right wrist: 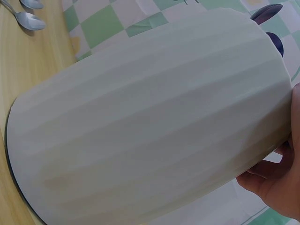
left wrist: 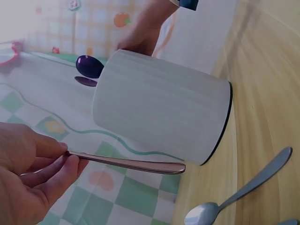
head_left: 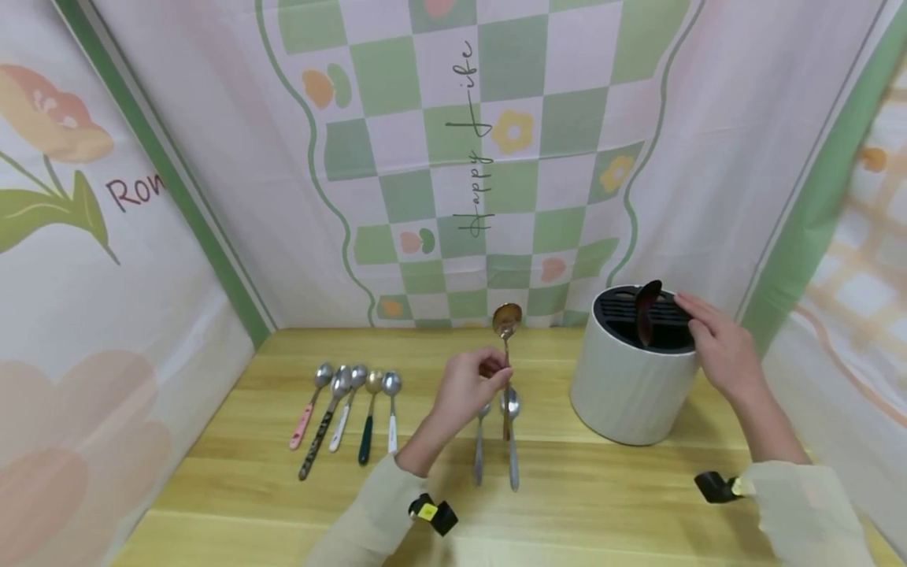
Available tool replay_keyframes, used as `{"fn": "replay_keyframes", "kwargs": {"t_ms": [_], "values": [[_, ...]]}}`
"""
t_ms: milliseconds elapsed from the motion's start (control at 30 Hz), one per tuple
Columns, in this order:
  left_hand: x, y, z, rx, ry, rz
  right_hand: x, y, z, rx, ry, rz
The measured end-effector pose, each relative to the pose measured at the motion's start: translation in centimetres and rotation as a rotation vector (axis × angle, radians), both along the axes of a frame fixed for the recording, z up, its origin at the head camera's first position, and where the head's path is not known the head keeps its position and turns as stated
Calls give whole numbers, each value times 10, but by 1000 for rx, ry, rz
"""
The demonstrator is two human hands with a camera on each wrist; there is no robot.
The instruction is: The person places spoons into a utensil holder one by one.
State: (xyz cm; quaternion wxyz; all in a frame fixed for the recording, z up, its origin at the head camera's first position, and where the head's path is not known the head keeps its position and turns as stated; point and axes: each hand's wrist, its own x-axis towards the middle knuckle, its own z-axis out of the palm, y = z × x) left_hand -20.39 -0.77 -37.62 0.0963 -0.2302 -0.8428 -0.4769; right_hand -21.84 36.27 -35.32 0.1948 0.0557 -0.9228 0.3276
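Note:
My left hand (head_left: 471, 386) pinches a copper-coloured spoon (head_left: 507, 319) between thumb and fingertips, bowl up and handle hanging down. In the left wrist view, its handle (left wrist: 145, 165) points toward the tabletop. My right hand (head_left: 730, 350) holds the rim of a white ribbed utensil holder (head_left: 634, 398), its fingers against the upper edge and side. Two dark, shiny spoons (head_left: 648, 298) stick out of the holder's black slotted top (head_left: 616, 311). Below the left hand, two silver spoons (head_left: 514, 453) lie on the table.
Several spoons with coloured handles lie in a row at the left, among them a pink-handled spoon (head_left: 303, 425) and a dark green-handled spoon (head_left: 366, 441). The wooden table (head_left: 234, 488) ends at a patterned cloth (head_left: 439, 181) behind, with more cloth at both sides.

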Motion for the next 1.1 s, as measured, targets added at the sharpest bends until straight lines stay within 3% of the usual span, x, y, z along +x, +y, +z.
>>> {"fn": "replay_keyframes", "kwargs": {"t_ms": [533,933,1100], "values": [[4,22,18,36,65,-68,-1,1,-1,10,22,4],[5,41,38,62,98,-124,0,2,1,25,-6,12],[5,50,48,61,148,-153,1,1,2,19,-7,16]]}}
